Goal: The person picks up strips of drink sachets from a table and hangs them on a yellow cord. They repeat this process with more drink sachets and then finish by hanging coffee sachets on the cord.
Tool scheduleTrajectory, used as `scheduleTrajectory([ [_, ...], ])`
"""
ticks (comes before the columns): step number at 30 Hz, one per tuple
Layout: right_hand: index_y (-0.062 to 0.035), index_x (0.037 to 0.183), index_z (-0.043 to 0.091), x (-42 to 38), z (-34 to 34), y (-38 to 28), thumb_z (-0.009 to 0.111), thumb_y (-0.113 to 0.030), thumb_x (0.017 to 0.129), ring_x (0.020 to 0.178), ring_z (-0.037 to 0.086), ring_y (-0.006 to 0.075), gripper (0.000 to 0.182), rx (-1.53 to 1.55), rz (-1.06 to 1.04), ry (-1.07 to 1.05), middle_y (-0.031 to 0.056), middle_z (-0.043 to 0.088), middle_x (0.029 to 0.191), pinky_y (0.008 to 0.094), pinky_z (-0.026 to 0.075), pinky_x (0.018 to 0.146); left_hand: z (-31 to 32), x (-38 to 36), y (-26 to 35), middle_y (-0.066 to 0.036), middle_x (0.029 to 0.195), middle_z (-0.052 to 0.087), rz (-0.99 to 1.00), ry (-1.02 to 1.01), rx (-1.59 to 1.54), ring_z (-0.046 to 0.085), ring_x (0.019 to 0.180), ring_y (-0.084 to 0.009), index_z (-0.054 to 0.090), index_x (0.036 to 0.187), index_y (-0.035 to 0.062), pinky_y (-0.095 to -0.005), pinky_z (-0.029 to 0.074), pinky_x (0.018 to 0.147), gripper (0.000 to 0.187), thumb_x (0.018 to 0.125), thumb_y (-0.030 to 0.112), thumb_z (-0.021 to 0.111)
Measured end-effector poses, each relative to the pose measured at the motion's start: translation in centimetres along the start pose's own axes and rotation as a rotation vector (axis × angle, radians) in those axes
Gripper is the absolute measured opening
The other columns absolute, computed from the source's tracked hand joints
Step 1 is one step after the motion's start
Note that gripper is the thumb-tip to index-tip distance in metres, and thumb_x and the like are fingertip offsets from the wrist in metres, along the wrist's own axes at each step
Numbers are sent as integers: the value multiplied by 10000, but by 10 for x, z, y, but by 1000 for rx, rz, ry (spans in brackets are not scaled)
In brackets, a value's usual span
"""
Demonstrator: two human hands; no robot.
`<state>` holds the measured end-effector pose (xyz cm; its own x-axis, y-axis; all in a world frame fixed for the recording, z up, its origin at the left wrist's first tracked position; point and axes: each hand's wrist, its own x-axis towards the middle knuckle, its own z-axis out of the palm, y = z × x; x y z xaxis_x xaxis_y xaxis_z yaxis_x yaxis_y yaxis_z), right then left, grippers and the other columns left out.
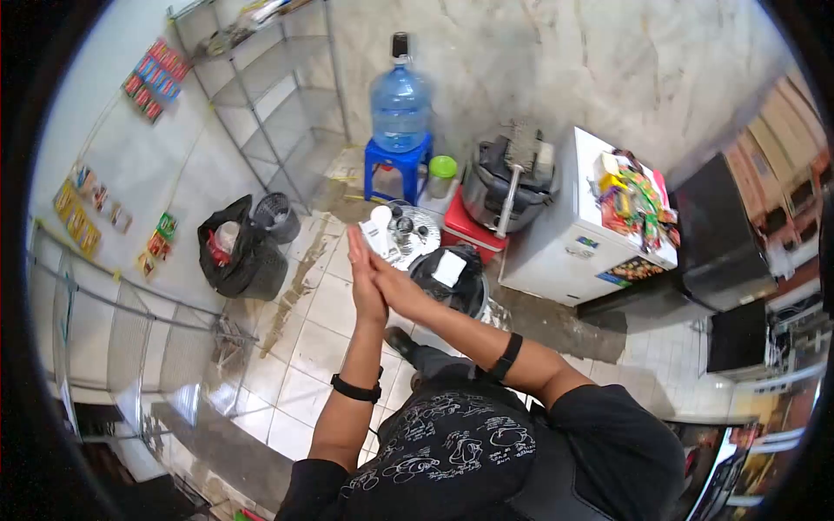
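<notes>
Palm against palm, my left hand (363, 282) and my right hand (393, 280) are pressed together in front of me. Their fingers look stretched out flat and point away from my body. I see nothing held between them, though the inner palms are hidden. Just beyond the fingers, a shiny round tray (423, 246) on the floor carries a few dark and white items too small to name. To the right of my hands stands a bin lined with a black bag (470, 286), with a white sheet (449, 269) on top.
A blue water bottle (400, 108) sits on a blue stool (382, 171). Nearby are a red cooler box (469, 233) and a white chest freezer (543, 247) topped with colourful packets (638, 208). Dark bins (261, 273) and a wire shelf (287, 113) stand left.
</notes>
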<state>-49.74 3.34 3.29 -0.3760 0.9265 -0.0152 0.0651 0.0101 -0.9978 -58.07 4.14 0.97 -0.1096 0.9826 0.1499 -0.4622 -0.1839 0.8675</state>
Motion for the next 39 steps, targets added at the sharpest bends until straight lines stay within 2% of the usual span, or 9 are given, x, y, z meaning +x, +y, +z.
scheduleTrajectory([
  [3, 29, 1345, 403, -37, -33, 6, 493, -58, 892, 1175, 502, 210, 469, -69, -19, -121, 155, 545, 1246, 302, 389, 978, -9, 9, -34, -193, 1521, 126, -115, 50, 66, 77, 1421, -288, 203, 1469, 104, -379, 98, 1131, 597, 986, 434, 324],
  [4, 39, 1279, 466, -52, -41, -14, 525, -39, 887, 1013, 589, 177, 403, -11, -43, -92, 145, 602, 1138, 282, 456, 883, 2, 8, -23, -212, 1460, 269, -159, 40, 148, 224, 1380, -306, 289, 1433, 98, -387, 244, 1084, 551, 968, 369, 407],
  [7, 7, 1134, 593, -77, -84, -27, 565, -91, 869, 704, 615, 140, 284, 13, -41, 26, 113, 662, 880, 302, 502, 659, 31, 3, -27, -164, 1300, 454, -332, 5, 178, 457, 1179, -256, 384, 1353, 77, -360, 407, 940, 459, 933, 235, 478],
  [10, 33, 1076, 602, -89, -151, -4, 549, -126, 894, 705, 606, 121, 248, -212, -143, 223, 87, 656, 837, 276, 491, 654, 79, -4, -49, -96, 1125, 571, -383, -115, 201, 579, 956, -158, 456, 1253, 72, -291, 453, 808, 364, 907, 179, 492],
  [14, 35, 1077, 594, -132, -246, -16, 560, -77, 892, 779, 630, 138, 218, -13, -89, 496, 98, 658, 917, 269, 512, 704, 156, -19, -72, -53, 1016, 638, -511, -473, 191, 623, 852, -121, 510, 1197, 63, -227, 458, 740, 292, 926, 171, 488],
  [24, 12, 968, 641, -226, -557, 43, 626, -140, 818, 754, 651, 207, 214, -528, 13, 1066, 134, 669, 823, 325, 510, 696, 333, -30, -194, -84, 1001, 641, -534, -677, 216, 599, 879, -130, 536, 1167, 26, -267, 467, 786, 264, 922, 121, 514],
  [31, 0, 1083, 600, -233, -711, 75, 681, -150, 729, 1004, 591, 364, 392, -934, 256, 1151, 211, 625, 1050, 407, 465, 870, 456, -20, -221, -73, 1047, 629, -496, -787, 227, 591, 931, -131, 533, 1180, 26, -268, 452, 830, 261, 936, 112, 500],
  [36, -27, 1139, 552, -218, -768, 94, 712, -199, 688, 1045, 567, 375, 509, -1132, 281, 927, 207, 598, 1122, 447, 431, 908, 489, -7, -227, -85, 1067, 621, -452, -749, 155, 578, 968, -134, 528, 1178, 2, -278, 450, 857, 253, 941, 79, 481],
  [39, -64, 1220, 472, -207, -781, 95, 731, -248, 637, 1108, 527, 358, 664, -992, 610, 834, 186, 579, 1141, 482, 407, 934, 496, 5, -230, -98, 1055, 625, -426, -739, 179, 587, 955, -140, 515, 1189, -9, -278, 456, 861, 261, 944, 78, 483],
])
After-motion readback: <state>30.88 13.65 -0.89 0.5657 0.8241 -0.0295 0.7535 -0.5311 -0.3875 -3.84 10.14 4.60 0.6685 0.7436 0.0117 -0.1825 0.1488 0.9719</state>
